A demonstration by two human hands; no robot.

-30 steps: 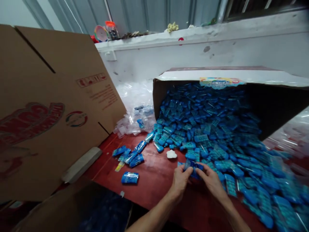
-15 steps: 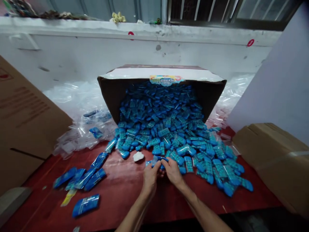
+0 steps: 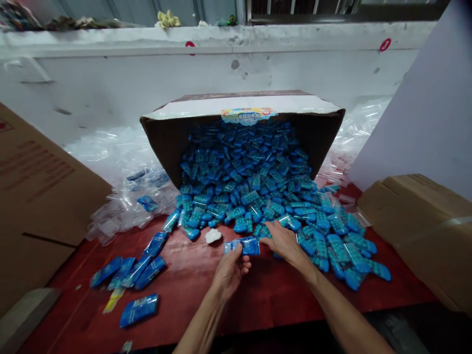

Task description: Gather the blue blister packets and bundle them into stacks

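Observation:
My left hand [image 3: 230,269] pinches a flat blue printed packet [image 3: 250,246] with a clear end, held over the red tabletop. Just right of that packet, my right hand [image 3: 285,242] is open, its thumb and fingers apart, at the front edge of a heap of small blue-and-teal packs [image 3: 254,211]. These packs have clear windows showing rows of round teal pieces. They spill out of a cardboard box [image 3: 158,142] lying on its side. A small white lump [image 3: 213,236] lies left of the held packet.
Several finished-looking blue packets [image 3: 138,310] lie on the red table [image 3: 199,300] at left, near a yellow strip [image 3: 113,300]. Clear plastic sleeves [image 3: 121,206] are heaped behind. Cardboard boxes stand at left [image 3: 40,196] and right [image 3: 416,236]; a white wall [image 3: 129,88] closes the back.
My right hand has let go of the packet and moved right toward the heap, its fingers spreading. My left hand keeps the packet, which now shows flatter. The view has shifted slightly.

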